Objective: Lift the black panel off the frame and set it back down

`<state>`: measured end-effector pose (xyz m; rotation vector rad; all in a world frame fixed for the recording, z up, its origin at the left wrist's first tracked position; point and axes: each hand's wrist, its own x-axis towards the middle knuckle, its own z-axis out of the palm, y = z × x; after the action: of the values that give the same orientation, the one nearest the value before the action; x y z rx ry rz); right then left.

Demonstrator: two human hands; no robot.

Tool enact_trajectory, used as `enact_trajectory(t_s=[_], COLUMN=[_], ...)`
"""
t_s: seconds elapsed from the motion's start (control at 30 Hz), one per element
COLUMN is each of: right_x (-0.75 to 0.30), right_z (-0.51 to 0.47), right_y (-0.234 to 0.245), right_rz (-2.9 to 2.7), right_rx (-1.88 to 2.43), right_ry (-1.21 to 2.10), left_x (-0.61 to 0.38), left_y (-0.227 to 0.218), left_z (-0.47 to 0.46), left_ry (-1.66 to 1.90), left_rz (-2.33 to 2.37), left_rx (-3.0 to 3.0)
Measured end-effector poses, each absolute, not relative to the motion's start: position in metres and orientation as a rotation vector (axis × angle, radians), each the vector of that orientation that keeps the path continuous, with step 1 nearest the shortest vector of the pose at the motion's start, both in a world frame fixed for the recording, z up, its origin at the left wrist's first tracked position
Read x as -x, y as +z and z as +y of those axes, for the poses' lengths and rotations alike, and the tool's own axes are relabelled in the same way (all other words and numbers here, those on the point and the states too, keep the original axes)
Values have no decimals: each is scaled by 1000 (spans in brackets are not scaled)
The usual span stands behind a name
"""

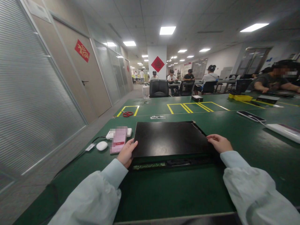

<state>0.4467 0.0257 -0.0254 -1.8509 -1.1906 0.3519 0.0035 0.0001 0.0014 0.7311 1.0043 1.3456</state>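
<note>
A flat black panel (170, 137) lies on the green table (178, 190) in front of me, resting over a dark chassis whose green circuit board strip (150, 166) shows along its near edge. My left hand (126, 152) grips the panel's left edge, fingers curled around it. My right hand (219, 142) holds the panel's right edge, thumb on top. Both arms wear pale blue sleeves.
A pink phone (118, 139), a white earbud case (102, 145) and a cable lie left of the panel. Red scissors (127, 114) sit farther back by yellow floor-tape boxes. A phone (251, 116) and white device (284, 131) lie right. Several people sit at far tables.
</note>
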Motion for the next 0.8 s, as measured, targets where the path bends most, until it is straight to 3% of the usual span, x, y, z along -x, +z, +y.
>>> enact_trajectory(t_s=[0.8], right_x=[-448], right_z=[26], right_y=[-26], right_rz=[-1215], right_rx=[1911], right_ry=[301], left_x=[-4], left_y=[6], left_z=[-2], left_ry=[1335], left_rz=[1045], left_rx=[-728])
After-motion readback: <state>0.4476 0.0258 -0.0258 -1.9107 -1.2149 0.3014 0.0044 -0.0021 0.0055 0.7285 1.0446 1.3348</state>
